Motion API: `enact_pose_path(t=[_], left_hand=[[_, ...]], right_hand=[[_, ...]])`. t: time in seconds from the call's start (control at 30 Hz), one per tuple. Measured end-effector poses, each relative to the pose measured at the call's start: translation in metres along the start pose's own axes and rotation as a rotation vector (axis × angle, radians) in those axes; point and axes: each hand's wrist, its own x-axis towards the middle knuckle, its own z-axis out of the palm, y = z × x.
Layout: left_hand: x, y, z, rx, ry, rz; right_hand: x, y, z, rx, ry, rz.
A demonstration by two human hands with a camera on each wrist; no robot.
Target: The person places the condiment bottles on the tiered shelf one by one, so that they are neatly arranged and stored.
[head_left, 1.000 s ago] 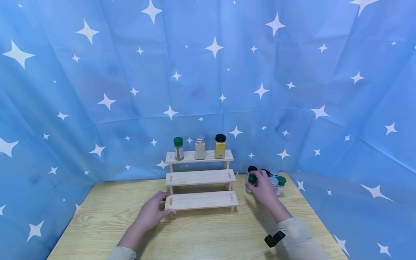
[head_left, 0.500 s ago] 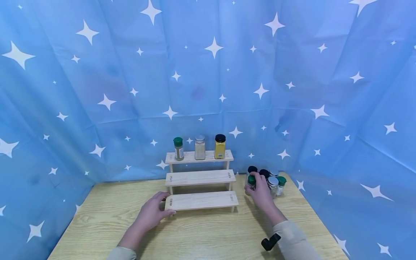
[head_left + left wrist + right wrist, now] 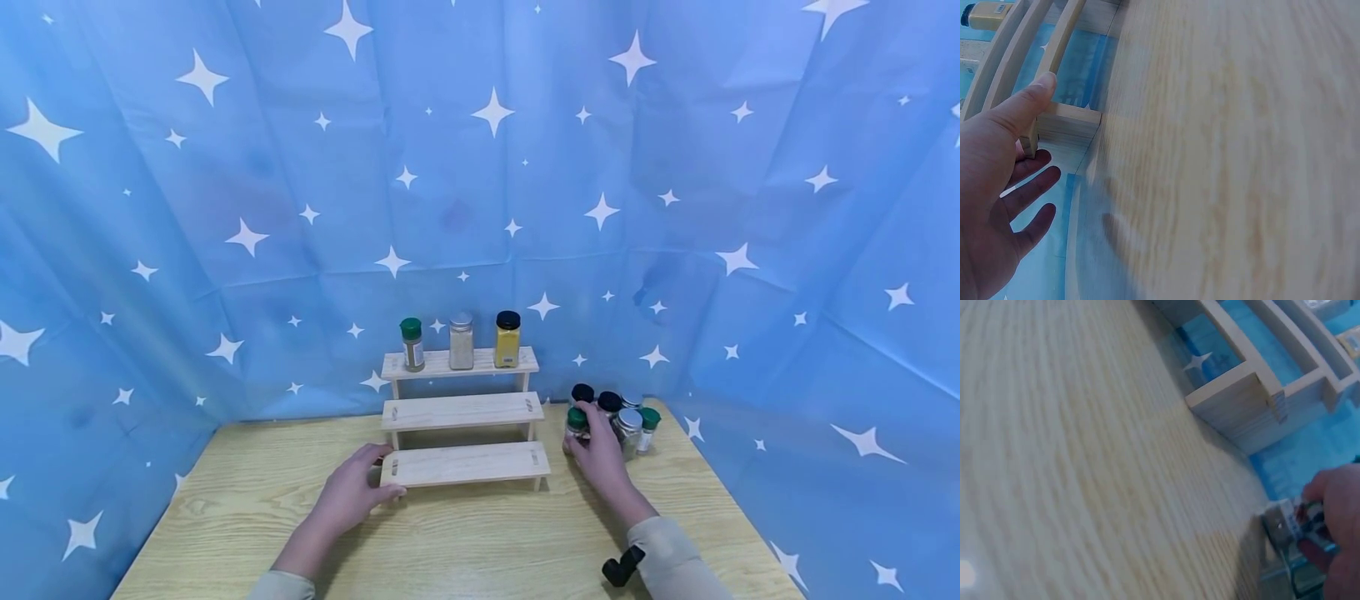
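Note:
A three-tier wooden spice rack (image 3: 465, 463) stands on the table. My left hand (image 3: 348, 492) holds the left end of its lowest board, thumb on the front edge and index finger behind, as the left wrist view shows, while the other fingers stick out free. To the right of the rack, my right hand (image 3: 602, 454) grips a small green-capped spice jar (image 3: 576, 419) between thumb and fingers. In the right wrist view that jar (image 3: 1282, 524) is partly covered by the fingers, its base close over the tabletop.
On the top tier stand a green-capped jar (image 3: 412, 343), a silver-capped jar (image 3: 461, 342) and a yellow jar (image 3: 507, 340) with a black cap. Several more jars cluster behind the right hand, among them a silver-capped one (image 3: 628, 425) and another with a green cap (image 3: 648, 427). A starry blue curtain (image 3: 480, 208) hangs behind.
My right hand and the green-capped jar have shifted slightly left and toward me, uncovering more of the jars behind. The left hand and the rack have stayed put.

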Motion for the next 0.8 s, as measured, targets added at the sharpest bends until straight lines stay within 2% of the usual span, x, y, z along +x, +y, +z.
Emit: enact_pose_path(t=[0.17, 0.4, 0.63, 0.8], left_hand=[[-0.001, -0.002, 0.0, 0.001, 0.001, -0.002], [-0.002, -0.003, 0.001, 0.0, -0.004, -0.004], [-0.001, -0.003, 0.0, -0.011, 0.003, 0.003], [-0.001, -0.002, 0.0, -0.017, -0.001, -0.003]], right_hand=[[0.0, -0.009, -0.005, 0.053, 0.038, -0.07], [0.008, -0.033, -0.021, 0.156, 0.075, -0.164], [0.013, -0.065, -0.036, 0.204, 0.044, -0.2], [0.02, -0.087, -0.037, 0.227, 0.028, -0.231]])
